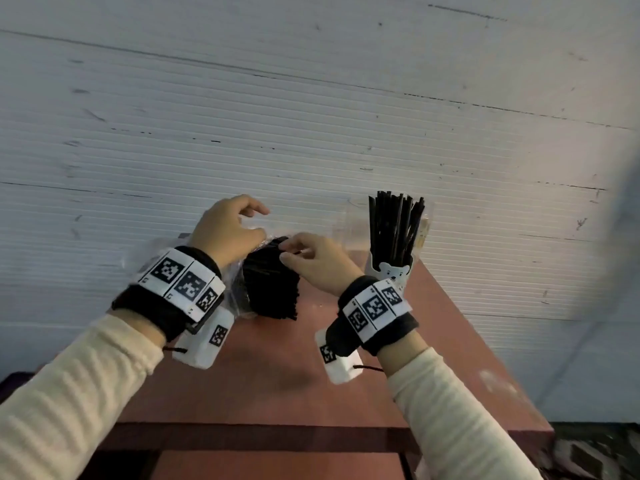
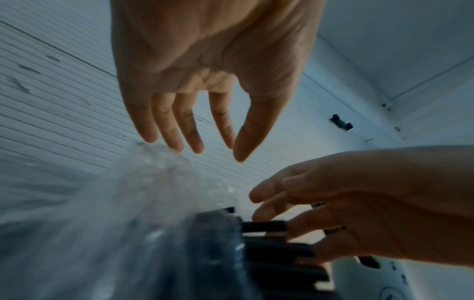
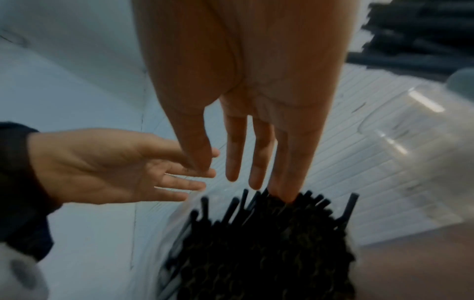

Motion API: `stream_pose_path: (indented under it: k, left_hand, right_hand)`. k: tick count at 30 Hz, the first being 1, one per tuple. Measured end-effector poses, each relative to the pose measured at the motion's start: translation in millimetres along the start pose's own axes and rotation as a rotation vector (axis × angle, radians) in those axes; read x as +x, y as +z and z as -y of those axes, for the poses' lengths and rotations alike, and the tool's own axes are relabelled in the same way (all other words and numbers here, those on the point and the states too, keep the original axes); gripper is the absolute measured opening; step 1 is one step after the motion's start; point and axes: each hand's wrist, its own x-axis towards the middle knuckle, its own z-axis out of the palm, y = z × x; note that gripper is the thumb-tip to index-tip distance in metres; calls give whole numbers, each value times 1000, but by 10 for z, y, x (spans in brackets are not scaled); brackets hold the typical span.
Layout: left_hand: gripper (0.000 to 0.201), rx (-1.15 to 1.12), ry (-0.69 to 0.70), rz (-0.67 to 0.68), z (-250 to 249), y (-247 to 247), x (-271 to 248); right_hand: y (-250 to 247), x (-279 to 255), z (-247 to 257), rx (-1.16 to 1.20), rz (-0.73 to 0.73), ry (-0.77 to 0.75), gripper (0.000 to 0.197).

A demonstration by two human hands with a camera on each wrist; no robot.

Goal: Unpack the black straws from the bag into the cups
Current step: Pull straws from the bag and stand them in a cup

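A bundle of black straws (image 1: 273, 282) (image 3: 256, 243) stands in a clear plastic bag (image 1: 239, 289) (image 2: 153, 182) on the reddish table (image 1: 277, 382). My left hand (image 1: 259, 221) (image 2: 218, 150) hovers over the bag's open top with relaxed fingers, holding nothing. My right hand (image 1: 289, 252) (image 3: 231, 178) reaches in from the right, its straight fingers touching the straw ends. To the right, a white bear-print cup (image 1: 391, 273) (image 2: 372, 284) holds several black straws (image 1: 394, 226) upright.
A clear plastic cup (image 1: 346, 230) (image 3: 423, 142) stands behind the bag, left of the bear cup. A white ribbed wall (image 1: 311, 116) rises right behind the table. The table's front edge (image 1: 277, 431) is near my forearms.
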Motion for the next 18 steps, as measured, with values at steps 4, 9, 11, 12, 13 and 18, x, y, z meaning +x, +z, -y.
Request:
stream_pose_path:
  k: [4, 9, 11, 12, 13, 18]
  left_hand:
    - [35, 107, -41, 113, 311, -100, 1]
    - [32, 141, -112, 171, 520, -134, 12]
    - [33, 140, -122, 173, 549, -151, 15]
    - [33, 129, -124, 177, 556, -155, 14]
    - [32, 118, -121, 178, 557, -163, 5]
    - [32, 90, -117, 190, 548, -158, -11]
  right_hand:
    - [304, 92, 90, -176, 172, -33, 38]
    - [391, 116, 145, -262, 164, -92, 32]
    - [294, 94, 156, -233, 163, -87, 29]
    - [242, 86, 139, -231, 162, -81, 27]
    - [188, 77, 122, -230, 162, -74, 26]
    - [53, 14, 76, 4, 195, 56, 39]
